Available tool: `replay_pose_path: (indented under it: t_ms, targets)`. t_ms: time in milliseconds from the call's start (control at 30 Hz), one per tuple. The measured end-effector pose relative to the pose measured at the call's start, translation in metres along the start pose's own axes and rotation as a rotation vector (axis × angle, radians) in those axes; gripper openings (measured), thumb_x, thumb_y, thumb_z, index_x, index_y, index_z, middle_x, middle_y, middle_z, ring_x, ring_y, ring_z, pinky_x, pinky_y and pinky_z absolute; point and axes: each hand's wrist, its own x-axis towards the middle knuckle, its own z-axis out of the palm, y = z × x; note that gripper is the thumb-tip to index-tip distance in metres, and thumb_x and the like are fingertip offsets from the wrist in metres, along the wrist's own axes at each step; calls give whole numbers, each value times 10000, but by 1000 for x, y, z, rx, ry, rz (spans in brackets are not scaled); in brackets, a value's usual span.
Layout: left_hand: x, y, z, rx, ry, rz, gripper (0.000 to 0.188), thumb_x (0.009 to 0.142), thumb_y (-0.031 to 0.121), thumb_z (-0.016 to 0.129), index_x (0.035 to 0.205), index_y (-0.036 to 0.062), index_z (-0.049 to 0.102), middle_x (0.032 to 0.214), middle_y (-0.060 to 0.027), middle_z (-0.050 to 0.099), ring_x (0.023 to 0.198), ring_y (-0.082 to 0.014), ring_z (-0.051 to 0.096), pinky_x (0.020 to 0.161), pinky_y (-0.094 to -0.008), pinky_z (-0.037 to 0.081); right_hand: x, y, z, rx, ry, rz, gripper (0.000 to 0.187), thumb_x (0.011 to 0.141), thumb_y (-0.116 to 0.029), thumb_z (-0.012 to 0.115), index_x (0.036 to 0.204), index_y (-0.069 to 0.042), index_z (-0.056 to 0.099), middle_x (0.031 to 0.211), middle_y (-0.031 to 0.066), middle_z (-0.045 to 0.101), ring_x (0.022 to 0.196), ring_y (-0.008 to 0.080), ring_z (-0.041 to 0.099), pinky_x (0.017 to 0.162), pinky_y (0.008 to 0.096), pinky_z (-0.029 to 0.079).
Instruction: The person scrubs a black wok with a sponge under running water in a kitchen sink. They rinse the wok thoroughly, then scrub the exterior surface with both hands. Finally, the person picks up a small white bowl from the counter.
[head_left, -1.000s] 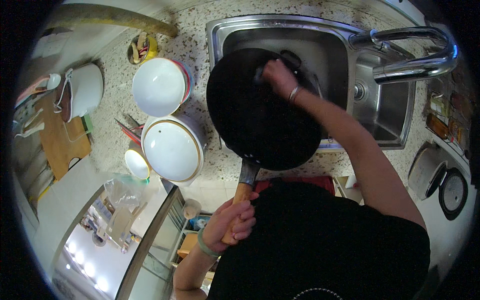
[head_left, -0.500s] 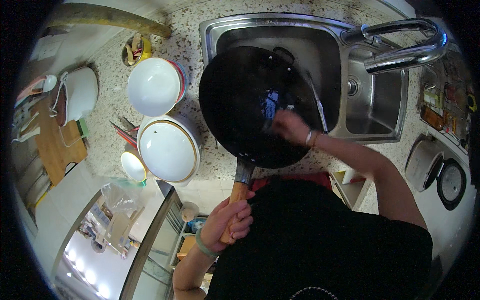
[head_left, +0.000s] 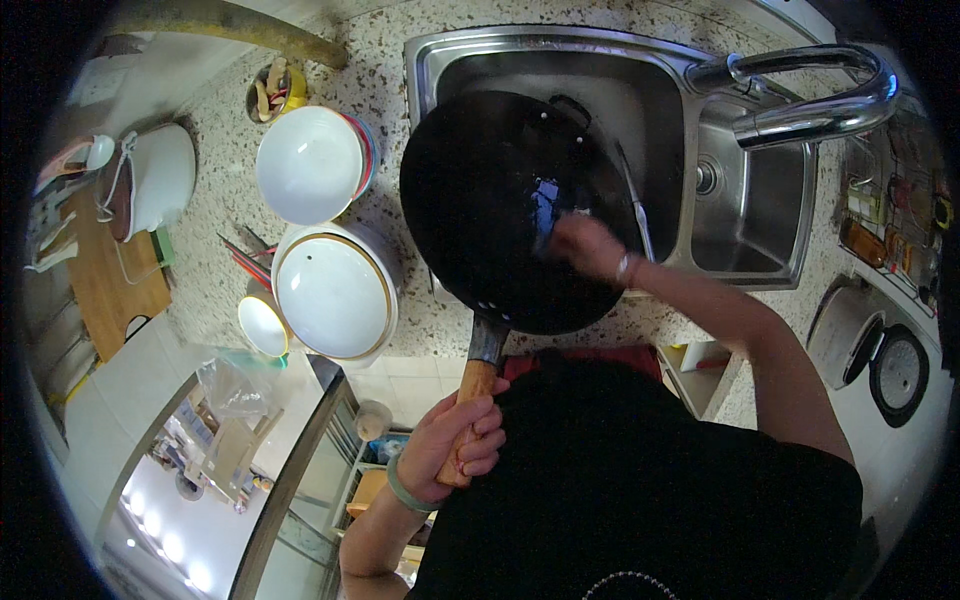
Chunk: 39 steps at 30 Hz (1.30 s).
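A black wok (head_left: 490, 190) rests tilted over the near left part of the sink's large basin. Its wooden handle (head_left: 470, 420) points toward my body, and my left hand (head_left: 455, 445) is wrapped round it. Inside the wok, my right hand (head_left: 590, 248) presses at the dark inner surface with its fingers curled. What those fingers hold is blurred and too dark to make out. Light glints off the wet-looking middle of the wok. Beside its right rim, a slim metal utensil (head_left: 640, 215) leans in the large basin.
The steel sink (head_left: 690, 215) has a smaller basin at right, under a chrome faucet (head_left: 820, 110). Stacked bowls (head_left: 310, 165), a white lidded pot (head_left: 335, 297), a small bowl (head_left: 263, 325) and a yellow container (head_left: 275, 90) stand left of the wok. A rice cooker (head_left: 850, 335) is at far right.
My right hand has shifted slightly to the right and up within the wok. My left hand keeps its hold on the handle. The whole view has moved a little.
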Motion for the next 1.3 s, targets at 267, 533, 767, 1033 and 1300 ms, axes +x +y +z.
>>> replay_pose_path:
  t_ms: [267,533,767,1033,1300]
  targets:
    - [4,3,8,22,-4,-13,341,934,130,482,1254,61,388,729,-8,426,482,-57,353,382,-187,301,42,73,-24,-659,273,-32,279,707,22,576,982,-21,593,1064,164,527,998,363,505,803,414,507]
    - [3,2,4,-15,-11,-17,347,932,127,482,1258,60,382,724,-10,429,476,-57,352,380,-191,307,22,24,4,-191,20,14,130,726,-29,632,845,-76,606,913,127,557,905,307,539,808,399,465]
    - [3,4,11,26,19,-8,349,935,147,485,1257,61,380,726,-9,431,474,-59,354,376,-192,304,62,58,-36,-694,256,-53,213,687,-15,601,899,1,580,1049,180,525,991,342,486,827,407,461]
    - [-3,8,7,11,40,-30,354,928,142,492,1254,65,379,720,-9,430,479,-56,369,377,-190,312,8,-5,7,28,-41,-77,132,722,-7,625,834,-69,594,895,112,560,918,309,541,807,428,449]
    - [-24,15,17,-17,28,-45,344,931,131,479,1257,60,396,717,-9,425,481,-60,364,375,-192,297,65,60,-44,-502,152,-94,183,744,-40,586,926,-56,583,1050,111,530,1003,314,498,804,390,490]
